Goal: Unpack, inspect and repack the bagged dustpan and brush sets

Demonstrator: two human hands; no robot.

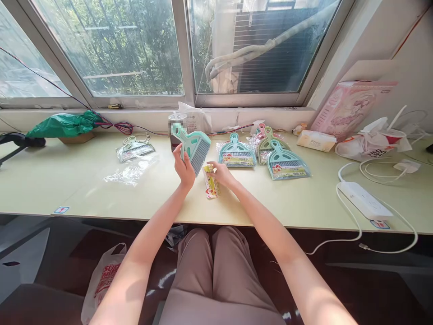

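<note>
My left hand [185, 168] is closed round a mint-green hand brush with dustpan [195, 142], tilted above the table with its grey bristles facing right. Between the fingers of my right hand [221, 174] is a yellow printed label card [212, 184], hanging just right of the brush. Beyond my right hand lies a wrapped teal dustpan set [237, 151] with its label on. Further right are another wrapped teal set [287, 161] and a green one [270, 144], partly overlapping. To the left, a wrapped set [135, 148] lies near crumpled clear plastic wrap [131, 172].
A lidded cup [177, 118] stands behind the brush. A green plastic bag [64, 124] lies at the back left. On the right are a tissue pack [316, 141], a pink box [352, 108] and a white power strip [365, 199] with cables. The table's front edge [237, 222] runs before my knees.
</note>
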